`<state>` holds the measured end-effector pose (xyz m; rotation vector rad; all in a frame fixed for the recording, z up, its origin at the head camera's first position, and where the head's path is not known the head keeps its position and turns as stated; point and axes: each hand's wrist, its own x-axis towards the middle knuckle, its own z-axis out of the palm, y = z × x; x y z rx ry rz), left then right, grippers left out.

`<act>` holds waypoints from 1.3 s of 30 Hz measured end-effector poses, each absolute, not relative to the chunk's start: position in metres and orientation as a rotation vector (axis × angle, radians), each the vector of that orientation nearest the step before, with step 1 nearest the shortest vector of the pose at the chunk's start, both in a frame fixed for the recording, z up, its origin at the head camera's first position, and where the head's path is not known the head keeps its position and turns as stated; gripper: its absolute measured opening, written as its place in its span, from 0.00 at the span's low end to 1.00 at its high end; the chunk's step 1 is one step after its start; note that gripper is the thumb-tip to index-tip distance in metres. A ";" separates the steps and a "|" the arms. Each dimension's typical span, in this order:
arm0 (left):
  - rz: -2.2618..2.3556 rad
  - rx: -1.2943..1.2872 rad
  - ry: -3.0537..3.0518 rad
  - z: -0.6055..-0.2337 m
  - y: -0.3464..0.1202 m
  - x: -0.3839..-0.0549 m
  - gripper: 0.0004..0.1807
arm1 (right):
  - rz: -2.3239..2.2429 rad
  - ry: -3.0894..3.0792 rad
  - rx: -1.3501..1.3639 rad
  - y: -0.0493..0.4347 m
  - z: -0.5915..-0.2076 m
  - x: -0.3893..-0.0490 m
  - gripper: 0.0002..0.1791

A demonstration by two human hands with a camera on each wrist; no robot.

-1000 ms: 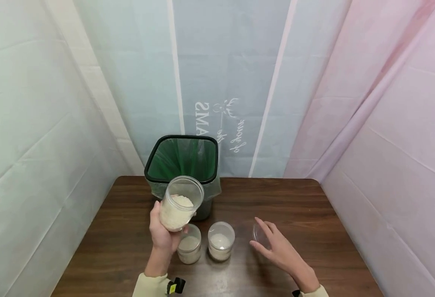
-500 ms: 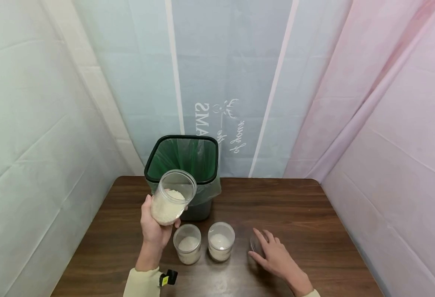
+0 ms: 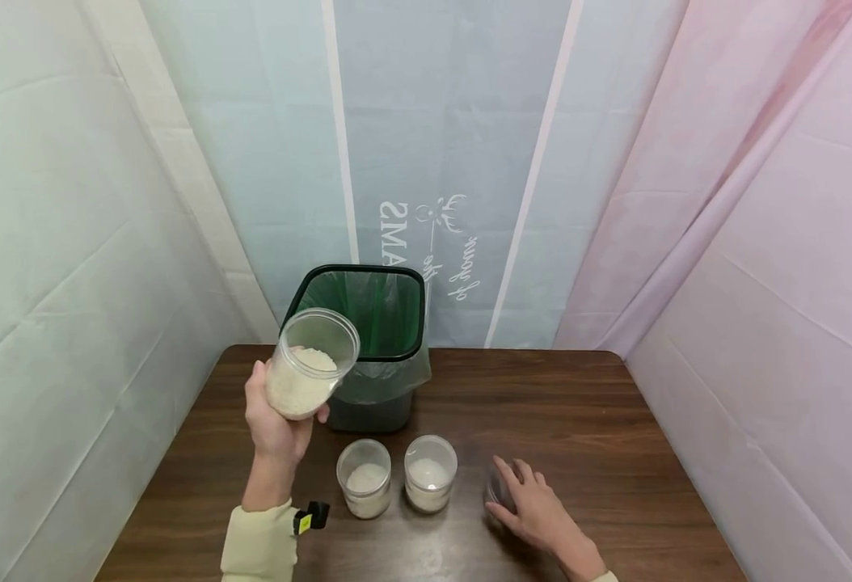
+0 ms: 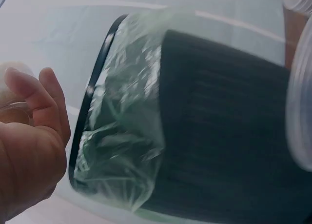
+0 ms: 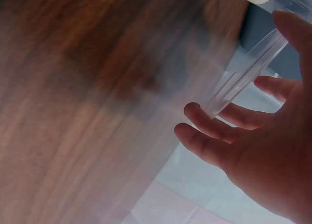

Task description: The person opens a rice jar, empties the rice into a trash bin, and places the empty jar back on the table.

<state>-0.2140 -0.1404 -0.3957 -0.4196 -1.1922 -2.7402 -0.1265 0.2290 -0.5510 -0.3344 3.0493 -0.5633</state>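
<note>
In the head view my left hand grips a clear plastic jar, about half full of pale, rice-like grains. The jar is tilted with its open mouth up and to the right, overlapping the bin's front left corner. My right hand is low over the table at the right, thumb and fingers around the edge of a clear round lid. The right wrist view shows that lid on edge between thumb and fingertips. Mostly the back of my left hand shows in its wrist view.
Two more clear jars, the left one and the right one, stand side by side on the wooden table, with pale grains inside. Behind them is a dark bin with a clear liner. Fabric curtains surround the table.
My left hand has moved left and slightly up with the jar, uncovering the left standing jar. My right hand has drawn slightly nearer to me with the lid.
</note>
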 end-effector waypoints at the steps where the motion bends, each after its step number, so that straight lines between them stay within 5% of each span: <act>1: -2.730 -0.423 -1.192 -0.394 -0.142 -0.215 0.29 | -0.563 3.044 -0.331 0.229 -0.551 -0.126 0.40; 29: -2.727 -0.577 -1.150 -0.365 -0.184 -0.251 0.33 | -0.497 3.046 -0.184 0.250 -0.569 -0.123 0.39; 39: -2.772 -0.422 -1.219 -0.368 -0.214 -0.248 0.30 | -0.461 3.113 -0.142 0.255 -0.580 -0.113 0.38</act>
